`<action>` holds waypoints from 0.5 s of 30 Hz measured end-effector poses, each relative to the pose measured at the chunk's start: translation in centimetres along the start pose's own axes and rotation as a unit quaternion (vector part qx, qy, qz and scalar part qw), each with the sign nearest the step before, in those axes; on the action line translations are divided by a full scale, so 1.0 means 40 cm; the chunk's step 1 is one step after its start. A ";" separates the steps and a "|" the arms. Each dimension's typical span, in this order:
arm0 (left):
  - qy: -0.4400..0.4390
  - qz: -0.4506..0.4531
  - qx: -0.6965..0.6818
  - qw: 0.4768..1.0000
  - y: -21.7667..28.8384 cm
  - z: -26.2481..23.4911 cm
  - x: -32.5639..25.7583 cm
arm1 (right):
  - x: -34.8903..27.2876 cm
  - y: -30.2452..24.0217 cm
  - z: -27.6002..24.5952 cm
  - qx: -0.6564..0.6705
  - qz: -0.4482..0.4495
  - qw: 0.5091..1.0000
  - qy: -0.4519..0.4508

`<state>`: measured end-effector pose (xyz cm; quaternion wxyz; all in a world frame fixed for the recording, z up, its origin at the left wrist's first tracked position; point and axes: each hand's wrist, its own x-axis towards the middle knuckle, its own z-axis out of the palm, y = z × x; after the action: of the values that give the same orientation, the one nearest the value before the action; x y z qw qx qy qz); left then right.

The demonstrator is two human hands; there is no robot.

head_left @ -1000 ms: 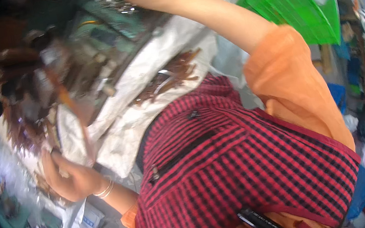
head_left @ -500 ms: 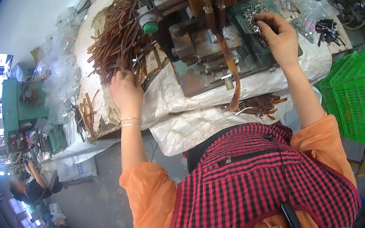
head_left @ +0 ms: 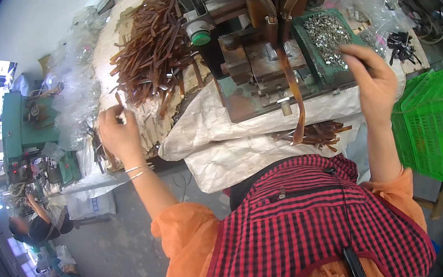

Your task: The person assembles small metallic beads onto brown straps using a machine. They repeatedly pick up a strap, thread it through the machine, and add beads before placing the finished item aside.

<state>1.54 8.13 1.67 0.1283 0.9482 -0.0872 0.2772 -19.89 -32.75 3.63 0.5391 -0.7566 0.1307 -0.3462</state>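
Observation:
My left hand is closed at the left edge of a large heap of flat, brown, translucent strips. A short brown strip sticks up from its fingertips. My right hand hovers at the right edge of a green tray of small shiny metal pieces. Its thumb and index finger are pinched together; whatever is between them is too small to make out. Between my hands stands a green and dark metal machine. One long brown strip hangs from its middle toward me.
More brown strips lie on the white sheet before my lap. A green crate stands at right, near dark small parts. Clear plastic bags line the left side. Another person works at a far-left machine.
My left hand has moved left from the heap's near edge, with a strip now showing at its fingertips. My right hand has drawn back from the metal pieces, to the right and toward me.

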 end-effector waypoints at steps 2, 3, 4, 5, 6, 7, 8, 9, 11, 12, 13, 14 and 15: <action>-0.044 -0.011 0.101 0.994 -0.119 0.000 0.012 | 0.056 -0.015 0.078 -0.028 -0.092 0.995 -0.042; -0.069 -0.014 0.126 0.990 -0.203 0.012 0.004 | 0.076 -0.005 0.128 0.036 -0.068 0.997 -0.030; -0.096 -0.016 0.145 0.985 -0.273 0.039 -0.011 | 0.083 0.009 0.176 0.094 -0.043 0.995 -0.017; -0.087 0.009 0.163 0.983 -0.275 0.052 -0.021 | 0.086 0.014 0.203 0.121 -0.020 0.992 -0.014; -0.015 0.026 0.135 0.990 -0.265 0.071 -0.045 | 0.080 0.010 0.214 0.130 -0.012 0.991 -0.012; -0.037 0.005 0.059 0.998 -0.204 0.078 -0.049 | 0.067 0.008 0.230 0.141 -0.002 0.990 0.006; -0.059 -0.016 -0.019 0.998 -0.140 0.089 -0.061 | 0.055 0.005 0.237 0.149 0.007 0.988 0.024; -0.054 0.047 -0.005 0.997 -0.093 0.120 -0.080 | 0.048 0.004 0.238 0.153 0.015 0.988 0.025; -0.067 0.120 0.047 0.989 0.031 0.151 -0.098 | 0.048 0.002 0.234 0.160 0.023 0.986 0.030; -0.089 0.131 0.085 0.984 0.086 0.141 -0.092 | 0.048 -0.011 0.239 0.188 0.045 0.981 0.018; -0.082 0.150 0.093 0.981 0.081 0.157 -0.092 | 0.046 -0.027 0.250 0.217 0.067 0.974 0.005; -0.087 0.133 0.092 0.983 0.081 0.159 -0.086 | 0.044 -0.041 0.255 0.244 0.090 0.966 -0.003; -0.092 0.116 0.092 0.985 0.071 0.152 -0.088 | 0.046 -0.065 0.256 0.277 0.116 0.954 -0.016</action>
<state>1.00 3.97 -4.62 -0.0010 0.9608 -0.1827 0.2086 -12.20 -25.37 4.87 0.7663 -0.5624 0.1080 -0.2914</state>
